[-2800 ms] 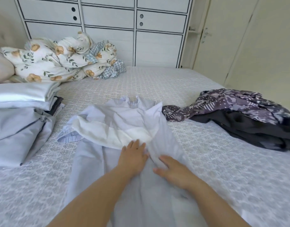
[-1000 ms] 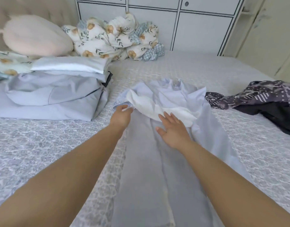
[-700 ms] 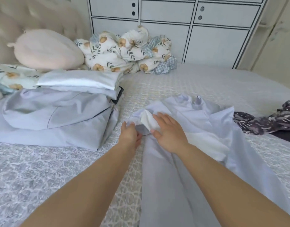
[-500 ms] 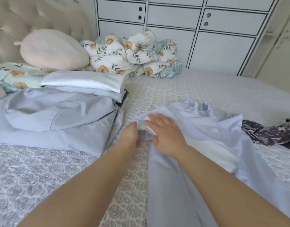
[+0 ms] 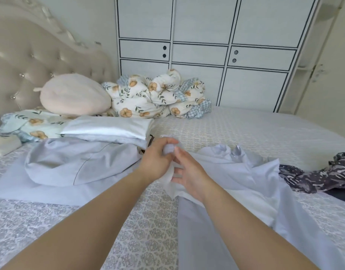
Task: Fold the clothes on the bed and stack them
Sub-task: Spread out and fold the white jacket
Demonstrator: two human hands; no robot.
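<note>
Up close, a person leans over a bed with a grey patterned lace coverlet. Their left hand has its grip clenched around a bunched corner of a pale lavender cotton garment, lifted off the bed. Their right hand pinches the same fabric just below. Near the left lies a stack of folded pale clothes; a dark patterned heap sits at right
</note>
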